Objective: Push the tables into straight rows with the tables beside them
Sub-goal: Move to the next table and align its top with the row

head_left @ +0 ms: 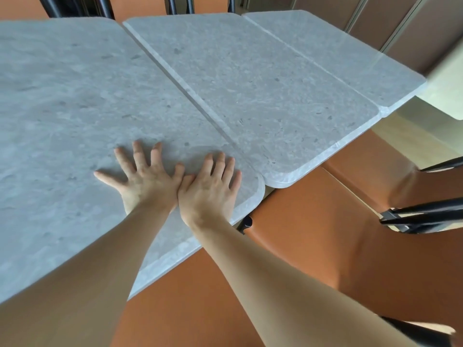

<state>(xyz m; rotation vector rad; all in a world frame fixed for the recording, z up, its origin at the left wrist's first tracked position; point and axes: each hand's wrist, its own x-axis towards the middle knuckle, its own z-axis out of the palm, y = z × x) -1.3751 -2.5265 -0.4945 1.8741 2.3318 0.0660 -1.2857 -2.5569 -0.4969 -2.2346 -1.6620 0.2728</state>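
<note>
While both palms press flat on the near table, the left hand and right hand lie side by side, thumbs touching, fingers spread open and gripping nothing. They rest close to that grey stone-look surface's rounded right corner. A middle table sits just beside it, the two long edges meeting along a thin dark seam, though the middle one's near corner sticks out slightly past the near table's edge. A far table butts against the middle one in the same way. Orange seats with black frames stand below the tables' near edge, and more black frames show beyond the far side.
</note>
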